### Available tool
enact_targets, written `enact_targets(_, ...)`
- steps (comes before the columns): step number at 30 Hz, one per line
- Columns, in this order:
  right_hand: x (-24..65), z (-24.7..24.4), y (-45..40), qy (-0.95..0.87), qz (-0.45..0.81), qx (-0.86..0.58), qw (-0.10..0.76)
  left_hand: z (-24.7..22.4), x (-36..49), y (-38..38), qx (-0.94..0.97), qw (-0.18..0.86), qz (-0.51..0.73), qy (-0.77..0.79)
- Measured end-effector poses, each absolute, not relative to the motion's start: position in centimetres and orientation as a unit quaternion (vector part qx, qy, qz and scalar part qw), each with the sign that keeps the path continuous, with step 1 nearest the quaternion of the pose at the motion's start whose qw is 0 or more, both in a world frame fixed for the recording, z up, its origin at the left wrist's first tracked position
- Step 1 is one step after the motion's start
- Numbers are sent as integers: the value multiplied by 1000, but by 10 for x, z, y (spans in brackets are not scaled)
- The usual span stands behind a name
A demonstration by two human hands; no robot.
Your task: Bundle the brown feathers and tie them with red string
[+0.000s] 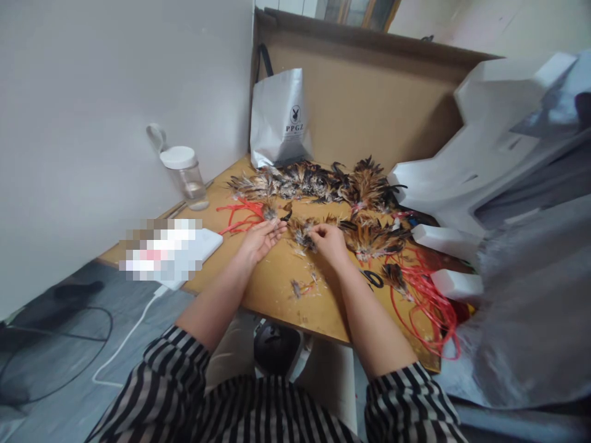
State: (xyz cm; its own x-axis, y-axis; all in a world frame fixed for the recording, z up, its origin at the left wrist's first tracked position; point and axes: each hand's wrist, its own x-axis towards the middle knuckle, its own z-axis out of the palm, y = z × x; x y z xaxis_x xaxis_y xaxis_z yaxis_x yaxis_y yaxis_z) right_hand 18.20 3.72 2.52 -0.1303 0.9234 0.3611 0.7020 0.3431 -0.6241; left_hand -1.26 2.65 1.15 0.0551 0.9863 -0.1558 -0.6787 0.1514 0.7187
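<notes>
Between the thumb and fingers of my left hand (265, 239) is a small bunch of feathers (270, 212), with a dark curved feather (287, 216) sticking out at the fingertips. My right hand (331, 243) is closed in a pinch at the edge of a loose pile of brown feathers (301, 232); what lies between its fingertips is too small to make out. Just right of that hand, a fan-shaped bundle of brown feathers (376, 239) lies on the wooden table (281, 286). Small feather scraps (302, 287) lie in front, between my forearms.
Behind are a long row of feathers (309, 181) and a silver bag (279, 117) against a cardboard panel (369, 92). Red strings (422, 289), black-handled scissors (372, 279) and white foam (434, 166) are right. A bottle (187, 178) and a white device (210, 243) stand left.
</notes>
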Motion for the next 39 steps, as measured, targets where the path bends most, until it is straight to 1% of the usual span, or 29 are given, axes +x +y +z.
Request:
enact_targets(3,175,33,33,-779,123,-576,215,11,-10,26,239,685,610,319)
enact_targets(6,164,38,29,-787,77,-602,109,10,-9,25,242,688,608,316)
enact_targets(9,155,38,28,-788,24,-613,53,10,-8,25,250,691,601,315)
enact_targets(13,147,30,29,-785,-24,-618,38,10,-7,24,259,693,594,316)
enact_targets(16,150,24,33,-772,-3,-631,74,10,-7,24,262,696,590,315)
enact_targets(18,157,20,38,-760,56,-633,138,10,-7,24,263,697,588,315)
enact_targets(21,170,17,45,-715,244,-582,300,9,-6,24,268,699,584,314)
enact_targets(23,176,17,47,-628,392,-541,398,7,-5,25,276,700,579,315)
enact_targets(24,178,18,46,-579,459,-522,426,6,-4,25,281,700,576,315)
enact_targets(26,179,22,43,-496,565,-483,448,3,-3,25,292,701,568,316)
enact_targets(28,177,27,38,-448,630,-440,458,0,-1,25,305,705,557,315)
enact_targets(32,164,30,32,-414,656,-386,499,0,2,22,321,718,529,319)
enact_targets(36,149,24,31,-408,630,-387,535,3,6,19,324,724,517,321)
enact_targets(39,143,20,30,-405,616,-399,545,5,7,18,324,729,512,318)
